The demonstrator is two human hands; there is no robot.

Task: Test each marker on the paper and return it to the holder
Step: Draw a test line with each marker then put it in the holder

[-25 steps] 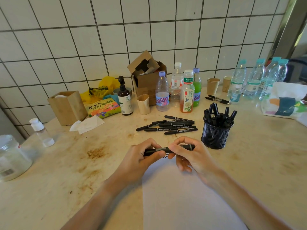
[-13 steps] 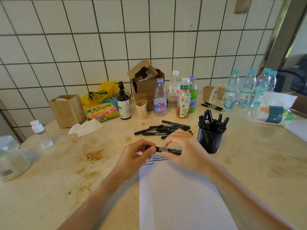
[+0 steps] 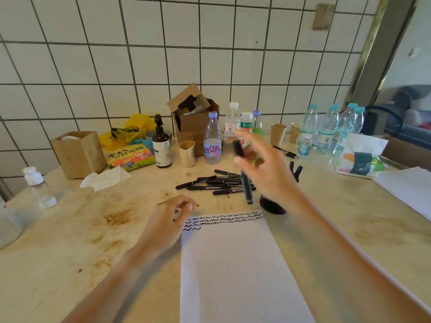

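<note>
My right hand (image 3: 268,169) is raised above the table and grips a black marker (image 3: 246,183), which hangs nearly upright and is blurred. It is in front of the black mesh holder (image 3: 272,206), which is mostly hidden behind my wrist; a few marker tops (image 3: 296,169) stick out of it. My left hand (image 3: 170,217) rests at the top left corner of the white paper (image 3: 233,271), fingers curled and holding nothing I can make out. Rows of black squiggles (image 3: 221,219) run along the paper's top edge. Several loose black markers (image 3: 214,183) lie beyond the paper.
Along the tiled wall stand drink bottles (image 3: 212,138), a cardboard box (image 3: 193,122), a pump bottle (image 3: 161,145), paper cups (image 3: 277,134), a wooden box (image 3: 79,152) and water bottles (image 3: 326,127). A white bag (image 3: 359,157) sits at the right. A clear jar (image 3: 9,220) is at the left.
My right hand has lifted the marker away from my left hand and swung it up towards the holder. My left hand has let go and dropped to the paper's corner.
</note>
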